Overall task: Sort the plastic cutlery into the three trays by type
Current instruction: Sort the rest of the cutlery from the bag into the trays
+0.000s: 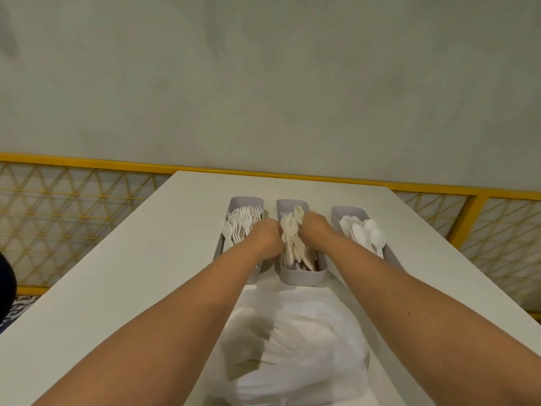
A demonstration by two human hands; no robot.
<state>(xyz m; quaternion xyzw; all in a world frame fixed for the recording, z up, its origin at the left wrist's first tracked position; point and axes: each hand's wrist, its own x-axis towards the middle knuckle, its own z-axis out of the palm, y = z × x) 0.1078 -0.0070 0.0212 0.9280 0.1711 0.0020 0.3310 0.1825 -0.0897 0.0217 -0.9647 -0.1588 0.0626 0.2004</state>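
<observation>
Three grey trays stand side by side on the white table. The left tray (237, 201) holds white forks (240, 220). The middle tray (303, 276) holds a heap of cream-white knives (292, 244), with a fork head sticking up at its far end. The right tray (348, 210) holds white spoons (366, 232). My left hand (268, 235) and my right hand (314, 230) are both over the middle tray, fingers curled down into the knife heap from either side. The fingertips are hidden among the cutlery.
A crumpled translucent white plastic bag (298, 341) lies on the table (131, 259) between my forearms, near the front edge. Behind the table runs a yellow-framed lattice railing (73, 200) and a grey wall. A dark object shows at the far left edge.
</observation>
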